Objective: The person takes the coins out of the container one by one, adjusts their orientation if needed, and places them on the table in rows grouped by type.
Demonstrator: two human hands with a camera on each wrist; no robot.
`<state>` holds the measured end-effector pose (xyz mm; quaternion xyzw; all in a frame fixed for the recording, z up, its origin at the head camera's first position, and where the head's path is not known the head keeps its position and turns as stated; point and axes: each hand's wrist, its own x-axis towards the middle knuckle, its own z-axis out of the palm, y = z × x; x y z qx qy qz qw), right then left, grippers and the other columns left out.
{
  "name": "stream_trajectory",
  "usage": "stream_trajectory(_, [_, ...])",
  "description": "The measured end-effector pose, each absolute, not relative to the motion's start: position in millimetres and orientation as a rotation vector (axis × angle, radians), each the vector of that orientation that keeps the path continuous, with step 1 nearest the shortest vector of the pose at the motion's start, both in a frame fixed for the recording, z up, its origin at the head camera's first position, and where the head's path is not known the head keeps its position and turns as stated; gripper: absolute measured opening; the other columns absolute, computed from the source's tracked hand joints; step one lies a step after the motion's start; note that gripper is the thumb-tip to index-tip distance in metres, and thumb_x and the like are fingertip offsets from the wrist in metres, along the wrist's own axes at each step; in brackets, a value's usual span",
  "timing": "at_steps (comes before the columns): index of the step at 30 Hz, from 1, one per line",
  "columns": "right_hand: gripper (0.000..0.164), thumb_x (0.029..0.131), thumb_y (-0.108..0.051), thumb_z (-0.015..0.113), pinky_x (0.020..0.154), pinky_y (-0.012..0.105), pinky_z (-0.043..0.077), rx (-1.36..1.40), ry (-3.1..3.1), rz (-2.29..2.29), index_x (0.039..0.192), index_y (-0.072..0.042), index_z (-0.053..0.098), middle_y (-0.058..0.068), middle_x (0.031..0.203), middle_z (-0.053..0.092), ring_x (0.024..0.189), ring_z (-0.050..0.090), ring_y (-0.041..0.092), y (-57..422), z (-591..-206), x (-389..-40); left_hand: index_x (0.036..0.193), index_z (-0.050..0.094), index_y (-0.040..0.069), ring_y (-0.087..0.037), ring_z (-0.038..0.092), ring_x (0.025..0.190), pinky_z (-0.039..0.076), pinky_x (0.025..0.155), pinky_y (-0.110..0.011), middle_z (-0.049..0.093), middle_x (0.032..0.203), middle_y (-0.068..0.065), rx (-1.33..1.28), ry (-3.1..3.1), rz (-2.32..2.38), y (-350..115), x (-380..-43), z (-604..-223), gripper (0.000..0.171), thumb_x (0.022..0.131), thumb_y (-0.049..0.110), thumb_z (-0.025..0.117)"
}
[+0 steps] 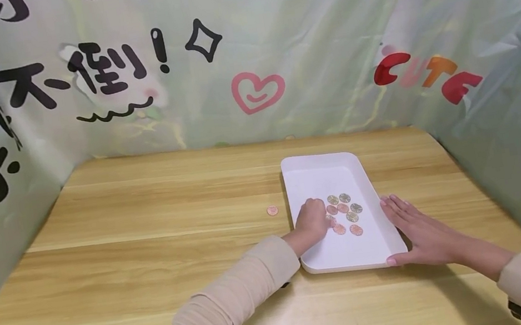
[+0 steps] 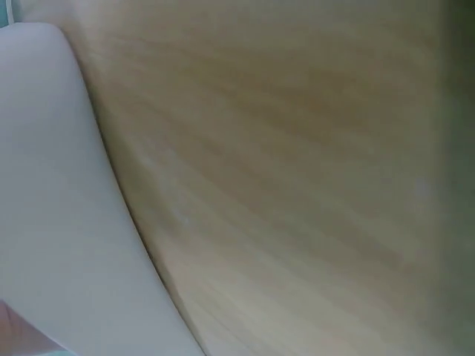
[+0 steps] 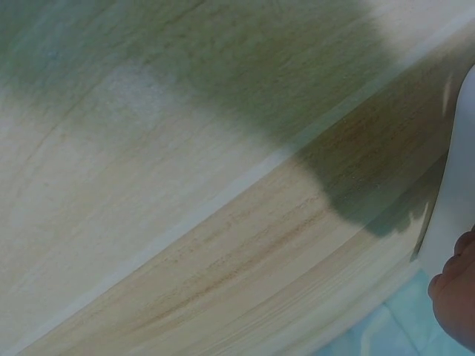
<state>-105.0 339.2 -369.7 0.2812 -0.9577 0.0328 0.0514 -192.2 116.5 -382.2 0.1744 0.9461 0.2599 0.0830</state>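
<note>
A white tray (image 1: 335,255) lies on the wooden table, with several copper-coloured and silvery coins (image 1: 356,230) spread in its middle. My left hand (image 1: 312,221) reaches over the tray's left wall, fingers curled down at the coins' left side. It partly covers a coin; whether it pinches one is hidden behind the fingers. My right hand (image 1: 423,233) rests along the tray's right wall with its fingers extended, the thumb at the near right corner. The left wrist view shows the tray (image 2: 67,185) at its left side. Part of a hand (image 3: 456,297) appears in the right wrist view.
One copper-coloured coin (image 1: 272,210) lies on the table (image 1: 152,246) just left of the tray. A printed cloth (image 1: 322,35) with writing and a pink heart hangs around the table's back and sides.
</note>
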Motion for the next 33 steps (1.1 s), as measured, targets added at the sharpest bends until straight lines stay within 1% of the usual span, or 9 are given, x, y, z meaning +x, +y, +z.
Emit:
stream_trajectory(6, [0.112,0.072,-0.063,0.065,0.107,0.008,-0.014,0.846,-2.933,0.106,0.144,0.008,0.016,0.034,0.141,0.033,0.140,-0.014,0.002,340,-367,-106,0.086,0.068,0.003,-0.012,0.062,0.078,0.050,0.066,-0.014,0.068,0.085,-0.005,0.544,2.821,0.761,116,-192,-377,0.014,0.078,0.015,0.072])
stream_trajectory(10, [0.112,0.072,-0.062,0.065,0.106,0.008,-0.014,0.846,-2.936,0.109,0.144,0.008,0.016,0.034,0.141,0.032,0.140,-0.015,0.003,340,-367,-106,0.079,0.069,0.003,-0.011,0.056,0.070,0.046,0.061,-0.015,0.067,0.082,-0.004,0.527,2.812,0.823,119,-191,-377,0.016,0.077,0.018,0.074])
stream_trajectory(16, [0.112,0.072,-0.062,0.066,0.106,0.007,-0.014,0.838,-2.939,0.123,0.144,0.007,0.015,0.033,0.144,0.029,0.140,-0.015,0.002,341,-370,-106,0.089,0.072,0.008,-0.008,0.062,0.075,0.047,0.058,-0.013,0.071,0.091,0.000,0.520,2.817,0.765,126,-188,-376,0.012,0.079,0.015,0.073])
stream_trajectory(19, [0.112,0.072,-0.061,0.066,0.105,0.006,-0.014,0.832,-2.947,0.133,0.145,0.007,0.014,0.033,0.144,0.029,0.141,-0.014,0.004,340,-371,-106,0.079,0.070,0.009,-0.006,0.056,0.061,0.044,0.051,-0.013,0.067,0.075,0.002,0.489,2.810,0.715,130,-186,-375,0.007,0.080,0.016,0.072])
stream_trajectory(21, [0.112,0.072,-0.062,0.065,0.106,0.007,-0.014,0.830,-2.950,0.134,0.145,0.007,0.014,0.033,0.144,0.029,0.142,-0.012,0.006,340,-371,-105,0.070,0.065,0.008,-0.007,0.048,0.052,0.041,0.045,-0.014,0.059,0.063,0.001,0.457,2.798,0.720,132,-185,-375,0.015,0.080,0.017,0.072])
stream_trajectory(23, [0.112,0.072,-0.062,0.065,0.105,0.006,-0.014,0.825,-2.955,0.143,0.144,0.007,0.015,0.034,0.142,0.031,0.142,-0.012,0.006,339,-369,-104,0.066,0.063,0.009,-0.006,0.045,0.048,0.039,0.042,-0.015,0.056,0.059,0.001,0.437,2.795,0.722,134,-184,-375,0.020,0.080,0.019,0.072])
stream_trajectory(28, [0.111,0.073,-0.061,0.066,0.105,0.006,-0.014,0.823,-2.959,0.155,0.143,0.009,0.017,0.034,0.141,0.032,0.140,-0.014,0.002,338,-368,-103,0.080,0.068,0.011,-0.008,0.051,0.057,0.042,0.048,-0.017,0.063,0.080,0.001,0.437,2.827,0.646,140,-181,-375,0.016,0.079,0.026,0.073])
stream_trajectory(30, [0.111,0.073,-0.061,0.066,0.105,0.006,-0.014,0.822,-2.963,0.163,0.143,0.009,0.017,0.034,0.142,0.031,0.140,-0.013,0.003,339,-369,-103,0.088,0.069,0.012,-0.008,0.054,0.062,0.043,0.050,-0.018,0.065,0.089,0.001,0.442,2.838,0.623,142,-181,-376,0.017,0.079,0.026,0.073])
stream_trajectory(33, [0.112,0.073,-0.062,0.065,0.105,0.006,-0.014,0.818,-2.972,0.171,0.144,0.008,0.016,0.034,0.142,0.030,0.142,-0.011,0.006,339,-369,-103,0.092,0.069,0.012,-0.009,0.057,0.065,0.045,0.052,-0.018,0.067,0.093,0.001,0.449,2.843,0.612,144,-182,-377,0.019,0.079,0.025,0.073])
